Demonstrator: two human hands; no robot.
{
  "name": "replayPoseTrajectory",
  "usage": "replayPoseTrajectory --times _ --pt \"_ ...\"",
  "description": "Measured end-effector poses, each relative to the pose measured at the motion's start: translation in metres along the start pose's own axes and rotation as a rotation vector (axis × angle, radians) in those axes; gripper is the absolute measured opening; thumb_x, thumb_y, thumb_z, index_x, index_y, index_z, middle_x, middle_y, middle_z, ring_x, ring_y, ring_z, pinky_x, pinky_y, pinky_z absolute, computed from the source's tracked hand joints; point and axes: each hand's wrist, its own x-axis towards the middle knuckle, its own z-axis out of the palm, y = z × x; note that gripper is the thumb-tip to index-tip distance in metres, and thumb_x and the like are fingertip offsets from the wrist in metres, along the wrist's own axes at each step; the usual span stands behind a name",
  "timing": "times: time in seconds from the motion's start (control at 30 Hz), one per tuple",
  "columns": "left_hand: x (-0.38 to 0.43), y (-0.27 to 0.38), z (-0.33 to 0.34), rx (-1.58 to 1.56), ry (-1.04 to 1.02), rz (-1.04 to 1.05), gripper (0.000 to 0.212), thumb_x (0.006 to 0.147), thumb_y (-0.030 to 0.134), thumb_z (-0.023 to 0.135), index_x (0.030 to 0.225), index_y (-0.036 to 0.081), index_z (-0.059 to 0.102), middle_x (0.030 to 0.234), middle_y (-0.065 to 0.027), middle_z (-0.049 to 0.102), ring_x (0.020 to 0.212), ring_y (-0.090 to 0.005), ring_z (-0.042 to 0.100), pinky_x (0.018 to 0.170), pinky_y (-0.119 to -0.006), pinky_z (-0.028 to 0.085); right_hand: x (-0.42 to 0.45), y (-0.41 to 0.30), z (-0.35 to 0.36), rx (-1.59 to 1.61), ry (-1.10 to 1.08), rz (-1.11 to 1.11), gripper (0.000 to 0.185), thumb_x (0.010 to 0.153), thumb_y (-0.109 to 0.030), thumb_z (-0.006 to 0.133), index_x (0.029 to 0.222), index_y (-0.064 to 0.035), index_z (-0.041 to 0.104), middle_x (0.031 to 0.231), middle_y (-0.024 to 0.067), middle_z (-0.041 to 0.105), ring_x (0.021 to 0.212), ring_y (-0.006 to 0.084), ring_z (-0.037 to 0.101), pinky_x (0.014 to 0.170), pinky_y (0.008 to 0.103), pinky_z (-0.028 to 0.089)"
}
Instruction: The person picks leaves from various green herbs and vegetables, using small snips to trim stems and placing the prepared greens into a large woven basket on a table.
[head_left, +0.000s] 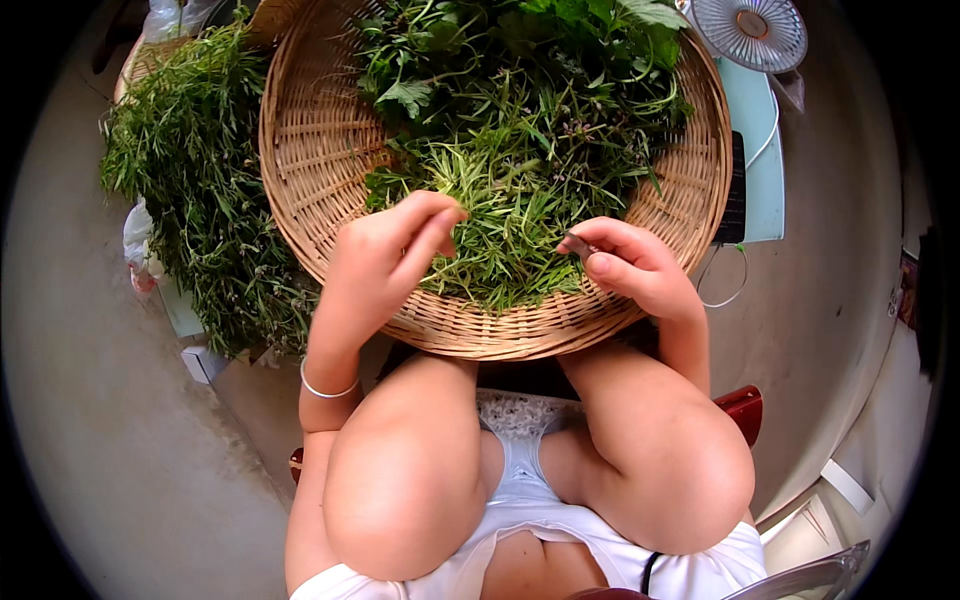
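A round woven wicker basket (315, 150) stands before me, at my knees. Cut narrow-leaved green sprigs (517, 225) lie at its near side, with broad-leaved greens (480, 37) heaped behind them. My left hand (397, 255) hovers over the basket's near left side, thumb and fingertips pinched together. Whether a bit of stem is between those fingertips is hard to tell. Over the near right rim, my right hand (637, 262) grips a small dark metal piece (577, 245), perhaps a little blade, between thumb and fingers. Its tip points toward the sprigs.
Left of the basket rises a large bundle of leafy stems (217, 187), with a white plastic bag (136, 232) and a small white box (202, 364) beside it. On the right are a small fan (750, 26), a pale blue surface (765, 202), a dark flat device (735, 187) and a white cable (742, 281).
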Motion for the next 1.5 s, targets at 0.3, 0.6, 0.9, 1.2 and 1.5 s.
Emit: replayPoseTrajectory --times 0.3,0.6,0.9,1.2,1.5 --pt "-0.009 0.03 0.022 0.129 0.021 0.149 0.013 0.088 0.012 0.053 0.095 0.005 0.062 0.06 -0.0048 0.06 0.051 -0.013 0.059 0.048 -0.026 0.043 0.005 -0.014 0.03 -0.232 0.149 -0.094 0.03 0.093 -0.027 0.049 0.105 -0.0009 0.058 0.088 0.0024 0.058 0.081 0.0081 0.05 0.073 0.0237 0.042" --pt "-0.024 0.051 0.022 -0.013 0.158 0.08 0.018 0.09 0.015 0.051 0.091 0.002 0.063 0.061 -0.006 0.062 0.051 -0.0112 0.058 0.048 -0.024 0.042 -0.013 -0.027 0.056 -0.098 0.251 -0.19 0.031 0.094 -0.032 0.045 0.096 -0.0032 0.058 0.056 -0.0064 0.035 0.049 0.0029 0.031 0.046 0.0189 0.025" --pt "-0.029 0.041 0.017 0.072 0.077 0.13 0.017 0.089 0.017 0.052 0.092 0.002 0.061 0.062 -0.0071 0.062 0.055 -0.0139 0.061 0.051 -0.026 0.045 0.003 -0.015 0.081 0.047 0.314 -0.211 0.032 0.092 -0.032 0.051 0.097 -0.0013 0.055 0.057 -0.006 0.038 0.049 0.0014 0.033 0.043 0.0183 0.025" --pt "-0.024 0.004 0.025 -0.057 0.119 0.05 0.018 0.089 0.018 0.052 0.094 0.004 0.061 0.062 -0.0062 0.062 0.054 -0.0136 0.06 0.05 -0.025 0.044 0.02 0.001 0.086 0.243 0.253 -0.118 0.03 0.092 -0.026 0.05 0.109 -0.001 0.051 0.06 -0.007 0.038 0.048 0.0012 0.03 0.041 0.0179 0.022" --pt "-0.017 -0.001 0.035 0.223 0.241 0.324 0.012 0.082 0.011 0.059 0.091 0.005 0.062 0.069 -0.0085 0.063 0.057 -0.0222 0.062 0.051 -0.031 0.047 0.032 0.013 0.08 0.221 0.328 -0.122 0.028 0.094 -0.029 0.046 0.098 -0.0033 0.056 0.054 -0.0075 0.033 0.044 0.0025 0.027 0.039 0.0192 0.02"
